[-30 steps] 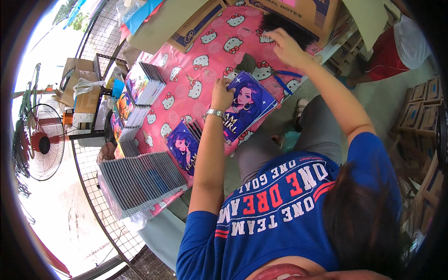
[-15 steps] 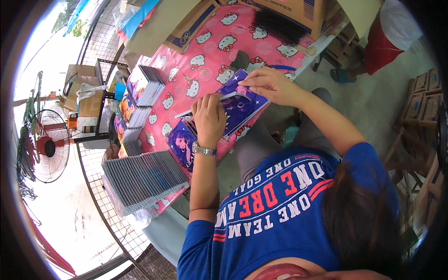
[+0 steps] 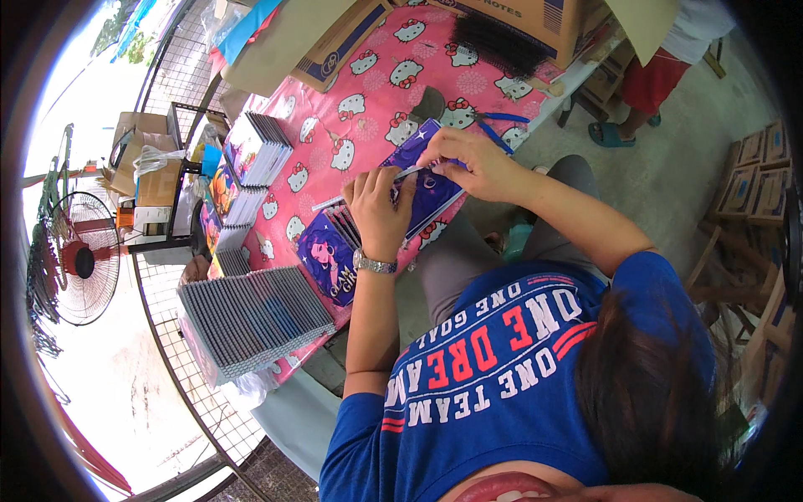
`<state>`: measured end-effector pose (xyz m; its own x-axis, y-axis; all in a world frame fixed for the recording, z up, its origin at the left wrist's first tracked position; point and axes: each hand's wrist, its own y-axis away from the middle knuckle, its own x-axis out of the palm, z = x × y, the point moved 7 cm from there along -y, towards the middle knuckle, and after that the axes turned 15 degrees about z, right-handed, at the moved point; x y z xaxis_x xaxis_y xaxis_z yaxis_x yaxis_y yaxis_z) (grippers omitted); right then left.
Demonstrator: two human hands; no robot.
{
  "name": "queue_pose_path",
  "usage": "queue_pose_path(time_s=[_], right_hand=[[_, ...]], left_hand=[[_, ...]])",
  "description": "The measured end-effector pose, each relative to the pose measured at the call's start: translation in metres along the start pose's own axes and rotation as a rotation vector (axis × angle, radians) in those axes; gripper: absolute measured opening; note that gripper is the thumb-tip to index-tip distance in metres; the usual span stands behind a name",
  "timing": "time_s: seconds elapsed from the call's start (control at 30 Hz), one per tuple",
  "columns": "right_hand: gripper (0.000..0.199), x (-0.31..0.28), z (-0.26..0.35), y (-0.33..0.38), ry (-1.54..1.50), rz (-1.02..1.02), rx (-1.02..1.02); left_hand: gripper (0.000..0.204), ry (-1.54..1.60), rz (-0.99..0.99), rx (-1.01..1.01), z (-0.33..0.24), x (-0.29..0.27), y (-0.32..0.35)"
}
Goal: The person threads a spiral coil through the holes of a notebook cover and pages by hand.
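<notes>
Over the near edge of the pink table, my left hand (image 3: 376, 205) is closed on the edge of a purple notebook (image 3: 435, 199), thumb and fingers pinching it. My right hand (image 3: 481, 165) pinches the same edge further right, its fingertips close together; any small part between them is hidden. Under and beside my left hand lie more notebooks with purple illustrated covers (image 3: 322, 255), their edges fanned. A blue-handled tool (image 3: 499, 132), seemingly pliers, lies just beyond my right hand.
A tall pile of spiral-bound notebooks (image 3: 255, 322) stands at the left table edge, with more notebook stacks (image 3: 255, 155) behind it. Farther back are a bundle of thin black strands (image 3: 498, 46) and cardboard boxes (image 3: 527, 25). A fan (image 3: 84, 259) stands left; another person (image 3: 657, 84) stands right.
My right hand has shifted slightly left and down, its fingers now pinching the notebook edge. The raised cover lies flatter. More of the blue handles shows. The other person's legs have moved.
</notes>
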<state>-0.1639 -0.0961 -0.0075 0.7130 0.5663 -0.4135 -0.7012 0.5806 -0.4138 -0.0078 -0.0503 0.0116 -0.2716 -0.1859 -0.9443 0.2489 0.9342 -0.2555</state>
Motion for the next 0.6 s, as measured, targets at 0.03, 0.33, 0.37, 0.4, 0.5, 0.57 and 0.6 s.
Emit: queue_pose_path(time_s=[0.03,0.33,0.37,0.4,0.5,0.57,0.6], right_hand=[[0.015,0.000,-0.002,-0.002,0.022,-0.010,0.025],[0.020,-0.007,-0.007,-0.003,0.026,-0.117,0.058],[0.021,-0.008,-0.007,-0.004,0.020,-0.106,0.069],[0.020,-0.006,-0.006,-0.005,0.018,-0.058,0.077],[0.020,-0.001,-0.004,-0.006,0.041,0.050,0.096],[0.020,0.000,0.000,-0.005,0.097,0.072,0.100],[0.021,0.000,0.000,-0.005,0.104,0.071,0.088]], left_hand=[[0.019,-0.001,0.006,-0.010,0.000,-0.001,-0.001],[0.020,0.005,-0.039,-0.003,0.001,0.000,0.001],[0.021,0.000,-0.044,-0.002,0.001,0.000,0.001],[0.021,-0.001,-0.045,-0.009,0.002,0.000,0.001],[0.022,-0.003,-0.044,-0.029,0.002,0.001,0.002],[0.022,-0.002,-0.041,-0.044,0.003,0.001,0.003],[0.023,-0.006,-0.050,-0.044,0.002,0.001,0.003]])
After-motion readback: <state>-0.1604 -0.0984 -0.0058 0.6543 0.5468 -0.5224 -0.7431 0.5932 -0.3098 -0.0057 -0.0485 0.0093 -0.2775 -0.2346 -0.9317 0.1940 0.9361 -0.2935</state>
